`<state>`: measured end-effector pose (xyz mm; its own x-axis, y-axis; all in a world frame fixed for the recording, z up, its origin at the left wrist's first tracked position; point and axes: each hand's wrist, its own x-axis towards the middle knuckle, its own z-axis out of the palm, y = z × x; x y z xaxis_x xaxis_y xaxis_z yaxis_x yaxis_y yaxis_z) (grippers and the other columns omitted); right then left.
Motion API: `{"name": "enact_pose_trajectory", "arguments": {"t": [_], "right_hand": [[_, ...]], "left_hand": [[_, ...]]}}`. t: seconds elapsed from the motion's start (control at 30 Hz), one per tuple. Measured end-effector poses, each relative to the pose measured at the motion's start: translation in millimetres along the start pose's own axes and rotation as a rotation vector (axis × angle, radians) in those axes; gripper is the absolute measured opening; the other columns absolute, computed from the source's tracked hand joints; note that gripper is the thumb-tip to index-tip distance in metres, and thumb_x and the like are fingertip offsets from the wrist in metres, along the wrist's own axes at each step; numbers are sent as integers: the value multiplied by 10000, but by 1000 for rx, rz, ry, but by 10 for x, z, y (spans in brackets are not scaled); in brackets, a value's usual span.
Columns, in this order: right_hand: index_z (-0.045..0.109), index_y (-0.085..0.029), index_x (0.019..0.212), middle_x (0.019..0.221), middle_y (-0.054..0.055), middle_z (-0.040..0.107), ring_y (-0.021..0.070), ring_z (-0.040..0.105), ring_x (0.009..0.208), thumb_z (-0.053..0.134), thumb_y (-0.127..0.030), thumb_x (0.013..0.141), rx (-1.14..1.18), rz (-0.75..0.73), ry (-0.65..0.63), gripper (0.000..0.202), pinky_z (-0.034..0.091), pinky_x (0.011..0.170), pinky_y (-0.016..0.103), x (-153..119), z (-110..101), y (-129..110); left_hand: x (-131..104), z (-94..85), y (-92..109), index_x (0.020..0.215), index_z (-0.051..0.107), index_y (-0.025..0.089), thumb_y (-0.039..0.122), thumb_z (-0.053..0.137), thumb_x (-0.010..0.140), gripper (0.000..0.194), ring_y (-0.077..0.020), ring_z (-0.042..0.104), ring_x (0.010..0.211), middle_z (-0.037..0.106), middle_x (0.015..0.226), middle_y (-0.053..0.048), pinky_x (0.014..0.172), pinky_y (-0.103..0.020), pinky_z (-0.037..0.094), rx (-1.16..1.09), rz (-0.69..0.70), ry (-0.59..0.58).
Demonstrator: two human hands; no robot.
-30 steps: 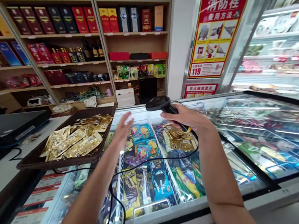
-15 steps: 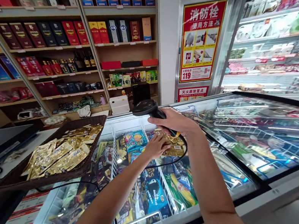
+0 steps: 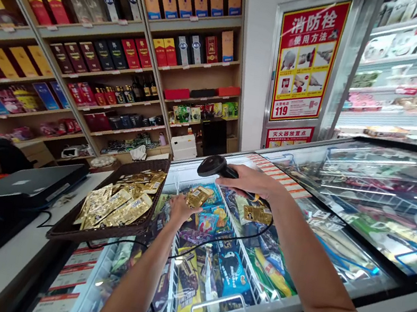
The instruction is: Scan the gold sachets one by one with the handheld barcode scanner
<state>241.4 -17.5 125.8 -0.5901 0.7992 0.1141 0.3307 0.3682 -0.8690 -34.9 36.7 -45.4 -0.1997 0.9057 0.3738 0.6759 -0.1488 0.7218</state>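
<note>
My right hand (image 3: pixel 249 180) is wrapped round the handle of a black barcode scanner (image 3: pixel 212 166), held above a chest freezer's glass top. A gold foil packet (image 3: pixel 198 197) is gripped in my left hand (image 3: pixel 179 209), over the freezer and below the scanner. Another gold packet (image 3: pixel 258 215) lies on the glass beneath my right wrist. The scanner's black cord (image 3: pixel 226 240) loops across the glass. To the left of my left hand, a dark brown woven basket (image 3: pixel 97 237) holds many gold packets (image 3: pixel 115 205).
Under the glass are wire baskets of packaged ice creams (image 3: pixel 230 273). A white counter (image 3: pixel 20 252) with a dark flat device (image 3: pixel 36 182) stands at left. Behind are shelves of boxed goods (image 3: pixel 115 56), a red fire-hydrant poster (image 3: pixel 308 60) and a lit display fridge (image 3: pixel 411 79).
My left hand has moved left, away from the packets on the glass, and now carries one gold packet. The scanner stays in my right hand. The whole view has swung left.
</note>
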Motion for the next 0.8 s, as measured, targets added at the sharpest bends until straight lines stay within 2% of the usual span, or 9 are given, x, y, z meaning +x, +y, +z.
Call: {"name": "enact_pose_trajectory", "arguments": {"t": [0.1, 0.2, 0.3, 0.5, 0.8], "right_hand": [[515, -206, 877, 559, -53, 503, 81, 419, 425, 697, -598, 779, -19, 13, -17, 443, 306, 412, 216, 43, 40, 35], [516, -203, 900, 573, -49, 518, 79, 418, 425, 682, -618, 781, -21, 26, -25, 462, 303, 416, 217, 72, 52, 71], [508, -203, 882, 570, -47, 520, 80, 424, 430, 685, -628, 770, 1, 49, -12, 474, 311, 425, 218, 105, 64, 106], [449, -210, 760, 537, -41, 495, 84, 413, 434, 654, -664, 770, 53, 80, -22, 498, 315, 437, 226, 147, 110, 127], [447, -218, 758, 521, -44, 489, 92, 407, 428, 675, -679, 736, 52, 87, -39, 514, 310, 429, 233, 143, 132, 121]], "left_hand": [[21, 10, -10, 786, 567, 212, 237, 833, 543, 362, -268, 589, 889, 621, 795, -28, 831, -396, 432, -73, -6, 37], [23, 1, -15, 830, 600, 221, 300, 722, 696, 197, -204, 590, 751, 621, 734, 2, 747, -327, 443, -179, -12, 88], [17, -1, -11, 887, 591, 218, 404, 644, 774, 224, -171, 580, 691, 623, 739, 7, 665, -277, 443, -306, -44, 163], [1, 49, 45, 911, 562, 189, 504, 672, 742, 374, -118, 552, 618, 610, 756, 11, 578, -225, 436, -526, -101, 279], [-24, 25, 66, 890, 562, 190, 496, 737, 706, 398, -78, 480, 546, 570, 721, 34, 499, -191, 383, -660, -158, 287]]}}
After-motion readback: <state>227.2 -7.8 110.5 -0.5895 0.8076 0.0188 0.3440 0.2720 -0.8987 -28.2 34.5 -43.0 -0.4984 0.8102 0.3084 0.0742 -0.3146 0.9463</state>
